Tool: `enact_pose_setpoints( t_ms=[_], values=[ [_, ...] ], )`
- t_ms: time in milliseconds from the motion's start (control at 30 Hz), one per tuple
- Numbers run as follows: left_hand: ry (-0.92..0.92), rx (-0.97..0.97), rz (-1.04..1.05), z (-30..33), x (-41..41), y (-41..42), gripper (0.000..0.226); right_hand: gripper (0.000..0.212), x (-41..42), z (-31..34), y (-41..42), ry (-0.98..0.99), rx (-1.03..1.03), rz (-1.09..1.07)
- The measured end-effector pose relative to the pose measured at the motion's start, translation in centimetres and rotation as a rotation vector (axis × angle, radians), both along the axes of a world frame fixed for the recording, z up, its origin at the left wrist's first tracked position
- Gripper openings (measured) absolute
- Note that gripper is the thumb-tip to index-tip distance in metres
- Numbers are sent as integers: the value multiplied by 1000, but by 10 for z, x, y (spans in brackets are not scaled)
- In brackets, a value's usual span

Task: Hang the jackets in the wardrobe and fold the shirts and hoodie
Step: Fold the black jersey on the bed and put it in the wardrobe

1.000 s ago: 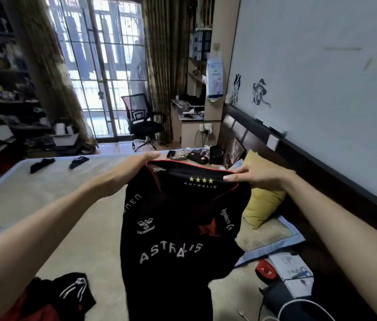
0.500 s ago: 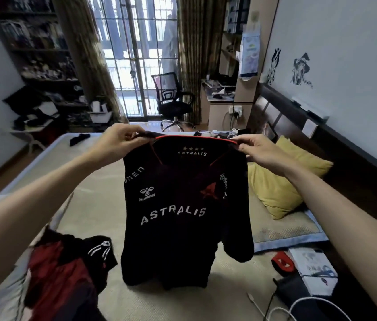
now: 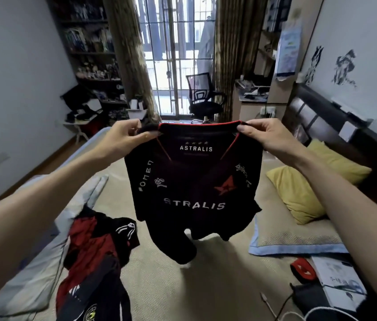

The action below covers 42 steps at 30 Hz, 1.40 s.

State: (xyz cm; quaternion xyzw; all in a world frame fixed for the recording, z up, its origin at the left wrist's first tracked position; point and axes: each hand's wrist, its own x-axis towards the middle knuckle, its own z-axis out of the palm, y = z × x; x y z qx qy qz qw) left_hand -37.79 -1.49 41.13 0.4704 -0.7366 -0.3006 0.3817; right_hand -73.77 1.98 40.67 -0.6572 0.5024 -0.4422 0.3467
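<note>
A black shirt [image 3: 194, 181] with red trim and white "ASTRALIS" lettering hangs in the air above the bed, its front facing me. My left hand [image 3: 125, 137] pinches its left shoulder. My right hand [image 3: 261, 135] pinches its right shoulder. The shirt's hem dangles free just above the mattress. A heap of red and black clothes [image 3: 94, 258] lies crumpled on the bed at the lower left.
The bed [image 3: 217, 286] has a beige mat. A yellow pillow [image 3: 303, 188] and a flat blue-edged pillow [image 3: 294, 239] lie to the right. Papers, a red case and cables sit at lower right. An office chair [image 3: 202, 98], desk and shelves stand beyond the bed.
Both hands raised the shirt higher and spread it out flat, so it now hangs clear of the bed. My view turned left, showing more of the clothes heap.
</note>
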Motion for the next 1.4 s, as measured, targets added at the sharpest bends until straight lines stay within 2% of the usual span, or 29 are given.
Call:
enact_pose_setpoints(
  t_ms=[100, 233, 367, 433, 533, 633, 667, 733, 767, 833, 867, 933, 1067, 1133, 1200, 1233, 1300, 1400],
  values=[
    [-28, -75, -64, 13, 3, 21, 20, 15, 2, 15, 28, -15, -87, -47],
    [-267, -171, -85, 18, 9, 54, 33, 15, 5, 24, 81, 52, -158, -98],
    [-333, -191, -247, 12, 14, 105, 15, 17, 8, 12, 149, 106, -142, -85],
    [-269, -55, -312, 17, 15, 134, 19, 13, 8, 9, 185, 57, -114, -60],
    [-156, 194, -417, 19, 12, 170, 45, 19, 4, 5, 232, -31, 26, -26],
    [-84, 424, -431, 6, 10, 190, 16, 20, -7, -6, 262, -114, 200, 26],
    [-77, 519, -437, 1, 12, 195, 24, 18, -11, -12, 264, -117, 246, 57],
    [-48, 770, -531, -11, 18, 197, 64, 21, -17, -27, 260, -136, 358, 120],
    [-28, 886, -590, -22, 21, 190, 70, 22, -18, -37, 252, -146, 416, 149],
    [-54, 950, -650, -57, 21, 164, 50, 29, -20, -70, 224, -110, 514, 191],
    [-104, 925, -632, -82, 19, 146, 36, 31, -21, -92, 206, -69, 569, 176],
    [-207, 854, -577, -142, 10, 107, 26, 34, -26, -151, 164, 13, 645, 118],
    [-326, 796, -468, -278, -6, 26, 42, 35, -27, -293, 72, 141, 740, 44],
    [-364, 812, -407, -345, -6, -16, 51, 28, -23, -356, 31, 126, 791, 1],
    [-393, 806, -349, -401, -9, -55, 50, 14, -14, -407, -9, 134, 818, -43],
    [-423, 781, -306, -424, -13, -75, 46, 16, -11, -429, -30, 130, 831, -53],
    [-487, 714, -216, -463, -20, -108, 39, 31, -6, -474, -71, 122, 798, -101],
    [-517, 682, -103, -517, -23, -152, 33, 38, 0, -533, -126, 201, 721, -176]
  ],
)
